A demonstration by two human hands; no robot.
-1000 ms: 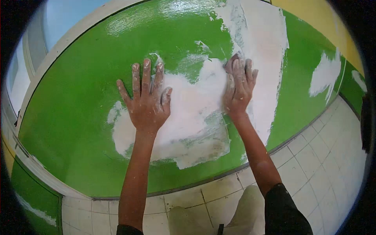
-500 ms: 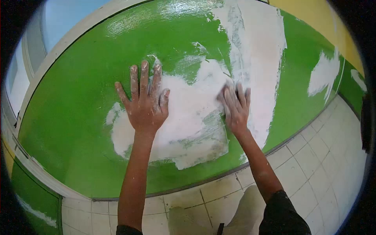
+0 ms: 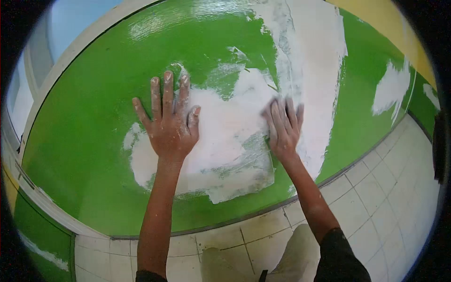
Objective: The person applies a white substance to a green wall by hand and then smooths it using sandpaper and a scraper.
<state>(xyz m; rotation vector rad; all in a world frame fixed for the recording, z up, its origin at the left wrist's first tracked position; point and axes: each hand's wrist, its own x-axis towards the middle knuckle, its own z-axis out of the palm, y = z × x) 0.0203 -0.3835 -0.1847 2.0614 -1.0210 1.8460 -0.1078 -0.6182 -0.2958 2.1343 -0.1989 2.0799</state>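
My left hand (image 3: 171, 127) lies flat against the green wall (image 3: 89, 141), fingers spread. Its palm and thumb rest at the left part of a white filler patch (image 3: 221, 122), and white powder coats the fingers. To the right, my right hand (image 3: 284, 129) presses on the wall at the patch's right edge, beside a tall white filler strip (image 3: 319, 70). Its fingers are close together, slightly bent and blurred at the tips. A greyish smear shows by the thumb side; whatever lies under these fingers is hidden.
Below the wall runs a pale tiled floor (image 3: 366, 207), with my trouser legs (image 3: 296, 249) close to the wall. More white patches (image 3: 390, 89) mark the wall at the right. A pale frame (image 3: 56, 70) borders the left side, and yellow paint (image 3: 380, 23) the upper right.
My left hand appears slightly further left and up in view, still flat on the wall. The right hand has shifted very slightly, its fingertips blurred in both frames.
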